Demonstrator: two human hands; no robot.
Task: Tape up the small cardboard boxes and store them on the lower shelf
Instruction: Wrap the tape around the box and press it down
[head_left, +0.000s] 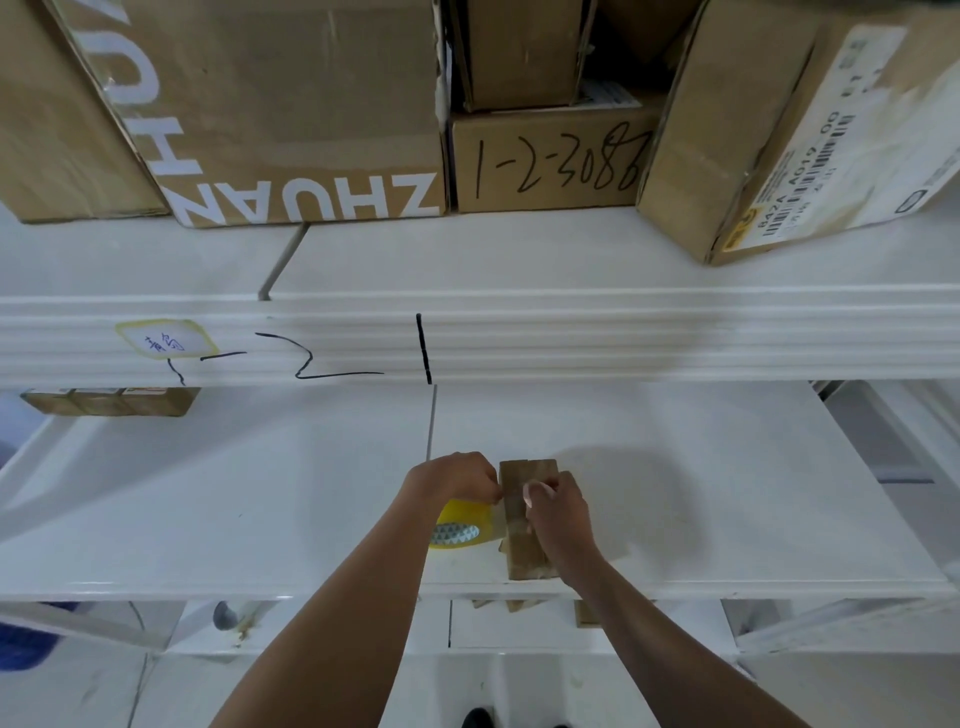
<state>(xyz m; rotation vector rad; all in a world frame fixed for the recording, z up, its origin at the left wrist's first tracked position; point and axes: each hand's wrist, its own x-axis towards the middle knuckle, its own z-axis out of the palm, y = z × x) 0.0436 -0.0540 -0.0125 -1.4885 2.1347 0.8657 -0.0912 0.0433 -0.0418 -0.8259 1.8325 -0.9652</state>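
- Cardboard, brown and narrow: the small box (525, 519) lies on the white shelf (727, 493) at lower centre of the frame, its long side running away from the camera.
- Right hand (558, 512) lies over the box's right edge, fingers (537, 488) curled onto its top.
- Left hand (457, 480) sits just left of the box, its fingers bunched in a pinch at the box's left edge; what they pinch is too small to tell.
- Yellow tape roll (464, 525) lies beneath the left hand, touching the box's left side.
- Large cardboard cartons (291, 104) fill the upper shelf across the top of the frame.
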